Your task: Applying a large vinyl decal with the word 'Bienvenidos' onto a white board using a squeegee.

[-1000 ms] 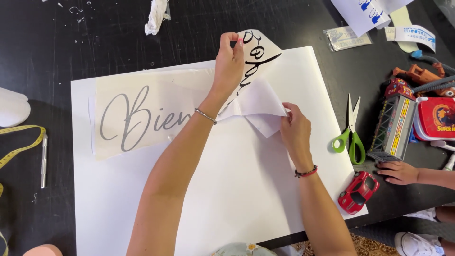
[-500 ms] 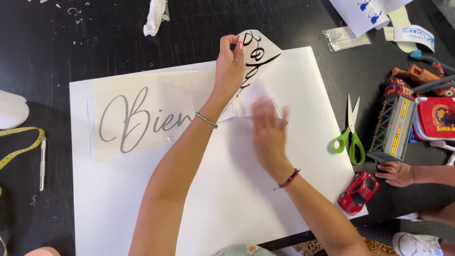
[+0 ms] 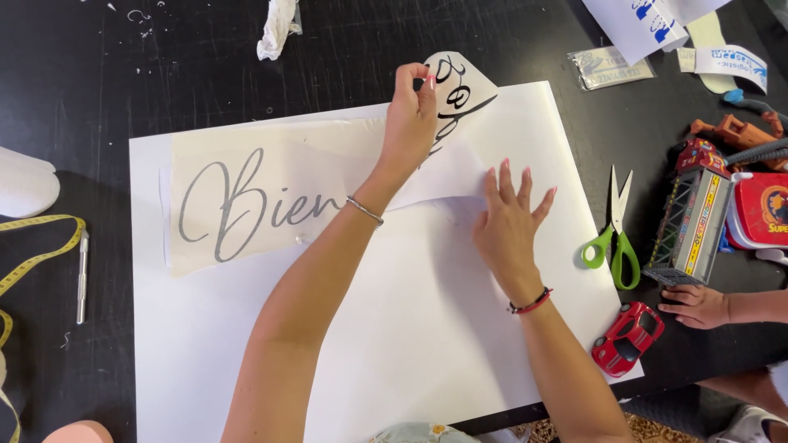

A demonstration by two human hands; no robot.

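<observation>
On the black bench [image 3: 98,90], far to the left, lay a yellow tape measure [image 3: 33,254] and a thin craft knife [image 3: 81,275]. Next came a big white board [image 3: 328,353] with a lettering sheet [image 3: 263,193] stuck along its top. The left hand [image 3: 410,123] pinched the sheet's curled-up end between thumb and fingers. The right hand [image 3: 509,226] lay flat and open on the white backing paper [image 3: 447,176], gripping nothing. Farther right sat green scissors [image 3: 616,234], a red toy car [image 3: 628,336] and another person's small hand [image 3: 698,305]
</observation>
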